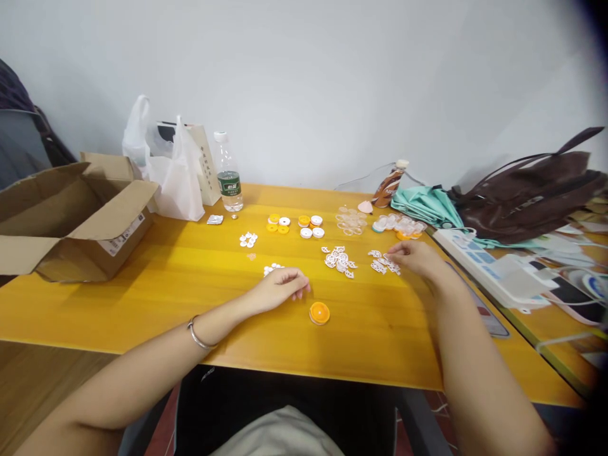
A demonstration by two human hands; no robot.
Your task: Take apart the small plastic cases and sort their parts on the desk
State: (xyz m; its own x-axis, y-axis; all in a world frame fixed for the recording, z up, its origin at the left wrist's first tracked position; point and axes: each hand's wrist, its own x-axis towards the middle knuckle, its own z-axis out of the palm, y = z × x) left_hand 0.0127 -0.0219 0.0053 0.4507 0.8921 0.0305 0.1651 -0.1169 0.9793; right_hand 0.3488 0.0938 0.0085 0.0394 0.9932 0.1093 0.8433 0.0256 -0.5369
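My left hand [282,288] hovers over the middle of the table, its fingers loosely bent with nothing visible in them. Just right of and nearer than its fingertips lies a round orange disc with a pale underside [319,313]. My right hand [418,258] is at a small pile of flat white openwork pieces [379,267]; thumb and fingers pinch at one piece, largely hidden by the fingertips. A larger heap of similar openwork pieces [338,259] lies between the hands. Small white parts [272,269] sit partly behind my left hand.
Yellow and white discs [311,226], clear rings [351,220] and clear domed parts [399,223] lie farther back. A water bottle [229,174], plastic bag [175,177] and open cardboard box [90,234] stand left. Rightward are a brown bottle [389,183], power strip [494,266] and brown bag [527,196].
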